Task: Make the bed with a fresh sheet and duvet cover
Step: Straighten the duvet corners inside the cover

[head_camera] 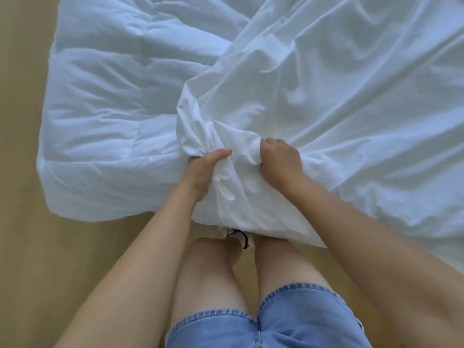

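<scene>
A puffy white quilted duvet (108,126) lies spread on the floor at the left. A thin white duvet cover (339,96) drapes over its right part and spreads to the right edge of the view. My left hand (203,169) grips a bunched fold of the cover, thumb on top. A little to its right, my right hand (280,162) grips the same bunch with fingers curled into the cloth. The gathered cloth hangs down between my forearms to my feet.
Light wooden floor (22,222) shows at the left and along the bottom. My legs in denim shorts (276,322) stand at the lower middle, with one white sock (241,238) peeking from under the cloth.
</scene>
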Motion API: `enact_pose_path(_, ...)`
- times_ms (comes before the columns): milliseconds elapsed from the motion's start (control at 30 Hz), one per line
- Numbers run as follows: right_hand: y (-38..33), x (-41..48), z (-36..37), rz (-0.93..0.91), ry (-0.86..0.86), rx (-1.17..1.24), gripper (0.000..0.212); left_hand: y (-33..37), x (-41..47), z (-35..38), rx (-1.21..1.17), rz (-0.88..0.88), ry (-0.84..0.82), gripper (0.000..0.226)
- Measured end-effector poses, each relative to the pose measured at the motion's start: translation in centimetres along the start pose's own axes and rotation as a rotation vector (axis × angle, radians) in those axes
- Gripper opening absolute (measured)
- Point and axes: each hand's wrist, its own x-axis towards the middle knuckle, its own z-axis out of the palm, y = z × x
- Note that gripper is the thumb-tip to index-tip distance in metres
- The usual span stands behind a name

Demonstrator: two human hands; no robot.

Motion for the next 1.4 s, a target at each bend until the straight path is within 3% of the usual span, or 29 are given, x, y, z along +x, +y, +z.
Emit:
enact_pose_path(167,0.0,0.0,-0.6,0.031,-0.050,-0.053,0.022,-0.7,0.6,1.2,0.006,-0.164,-0.078,0.023)
enact_pose_path(300,-0.2,-1.0,-1.9,0.150,-0.029,0.020,0.027,0.7,-0.8,-4.4,-0.058,-0.262,-0.257,0.025)
enact_pose_path(400,-1.0,-2.3,-4.0,0.251,0.074,0.022,0.028,2.8,-2.3,-7.6,-0.200,-0.247,-0.443,0.030)
enact_pose_path(567,-1.9,-4.7,-6.1,0.348,0.229,0.002,0.032,9.3,-5.8,-13.6,0.011,-0.042,-0.572,0.048)
enact_pose_path(633,-2.1,-4.9,-6.4,0.411,0.263,0.037,0.048,12.4,-6.1,-18.7,0.017,0.059,-0.516,0.038)
enact_pose_path(733,-3.3,-4.8,-4.8,0.541,0.236,0.128,0.053,13.9,-4.9,-25.5,-0.016,0.138,-0.271,0.017)
enact_pose_path(833,-5.9,-4.6,-1.3,0.556,0.094,0.182,0.033,10.0,-1.8,-25.9,0.246,0.075,-0.070,0.036)
enact_pose_path(900,-7.3,-4.5,1.0,0.488,0.041,0.163,0.028,7.0,-0.2,-24.1,0.439,-0.018,-0.080,0.051)
enact_pose_path(967,-8.2,-4.4,2.5,0.402,0.076,0.137,0.051,5.3,1.3,-23.0,0.449,-0.075,-0.142,0.074)
enact_pose_path(1033,-10.2,-3.7,3.1,0.225,0.218,0.118,0.068,4.7,2.4,-23.1,0.419,-0.108,-0.120,0.093)
enact_pose_path(1167,-16.2,-0.9,3.9,-0.120,0.334,0.105,0.068,4.3,2.8,-23.3,0.399,-0.140,-0.045,0.101)
enact_pose_path(1267,-19.5,3.0,3.7,-0.124,0.331,0.008,0.053,4.9,2.8,-22.8,0.323,-0.132,0.015,0.087)
enact_pose_path(1333,-20.4,5.7,3.2,-0.095,0.310,-0.022,0.032,5.0,2.9,-22.1,0.231,-0.110,0.006,0.059)
enact_pose_path(1400,-20.2,7.7,2.1,-0.096,0.251,0.016,0.034,5.2,3.3,-21.2,0.144,-0.120,-0.010,0.029)
